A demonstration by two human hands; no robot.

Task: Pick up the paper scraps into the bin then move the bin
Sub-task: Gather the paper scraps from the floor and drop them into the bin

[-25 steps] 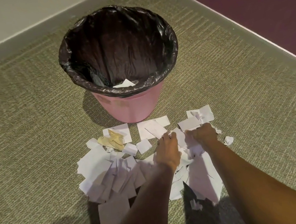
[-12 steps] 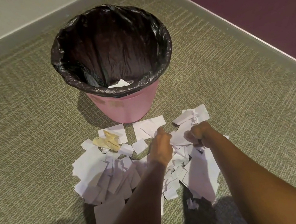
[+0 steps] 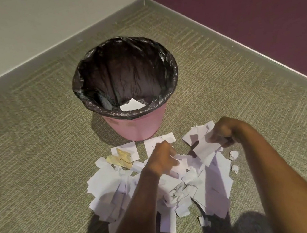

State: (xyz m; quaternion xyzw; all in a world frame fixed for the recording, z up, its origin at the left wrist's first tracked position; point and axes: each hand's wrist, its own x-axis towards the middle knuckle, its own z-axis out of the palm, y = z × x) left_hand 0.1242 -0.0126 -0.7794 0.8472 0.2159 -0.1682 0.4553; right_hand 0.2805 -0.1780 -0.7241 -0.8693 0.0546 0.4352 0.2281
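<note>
A pink bin [image 3: 136,127] lined with a black bag stands on the carpet, with one white scrap [image 3: 132,105] lying inside. In front of it lies a heap of white paper scraps [image 3: 115,188] with a crumpled yellow piece [image 3: 119,158] at its far left. My left hand [image 3: 161,159] is closed on white scraps at the middle of the heap. My right hand [image 3: 224,131] is raised a little above the heap's far right side, gripping several white pieces [image 3: 205,146].
Green-grey carpet [image 3: 36,151] runs to a corner where a pale wall [image 3: 20,32] meets a dark purple wall [image 3: 251,5]. Small crumpled bits [image 3: 233,154] lie to the right of the heap.
Both hands have closed on scraps and lifted slightly, the right one rising and moving right. The view has pulled back, showing the wall corner.
</note>
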